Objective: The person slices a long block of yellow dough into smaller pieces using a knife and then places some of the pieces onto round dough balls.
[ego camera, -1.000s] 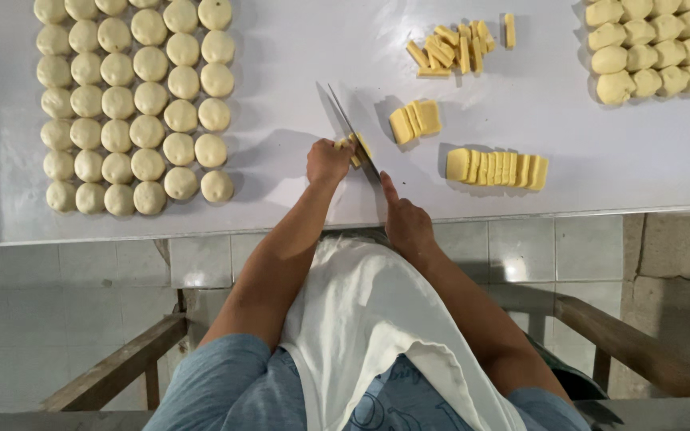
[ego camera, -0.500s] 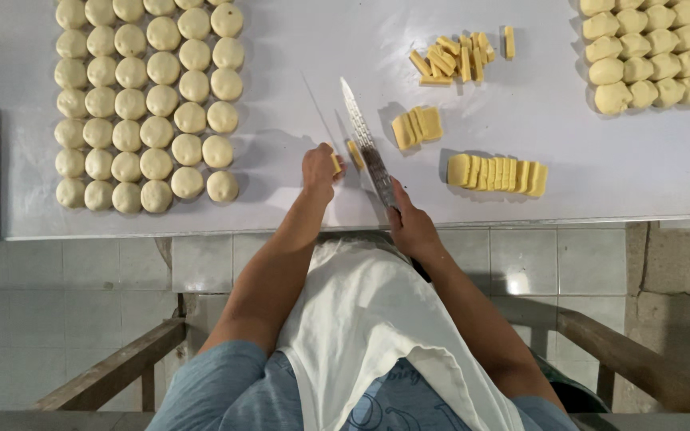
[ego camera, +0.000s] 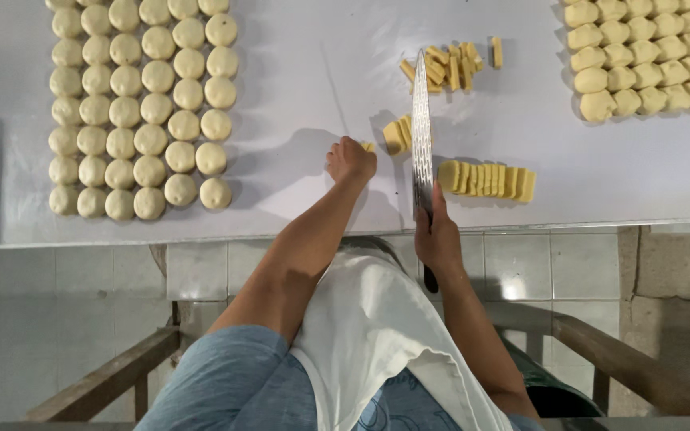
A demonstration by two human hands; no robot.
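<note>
Dough balls (ego camera: 141, 108) were ranked far left, a sliced row (ego camera: 486, 179) lay uncut right; the knife (ego camera: 421, 136) was clamped in the right hand (ego camera: 438, 235), a piece (ego camera: 368, 147) pinched by left hand (ego camera: 350, 161) fingers.

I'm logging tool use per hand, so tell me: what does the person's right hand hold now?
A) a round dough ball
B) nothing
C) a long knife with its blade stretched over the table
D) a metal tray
C: the right hand grips the handle of the long knife, its blade running up over the white table beside the small stack of yellow slices.
</note>
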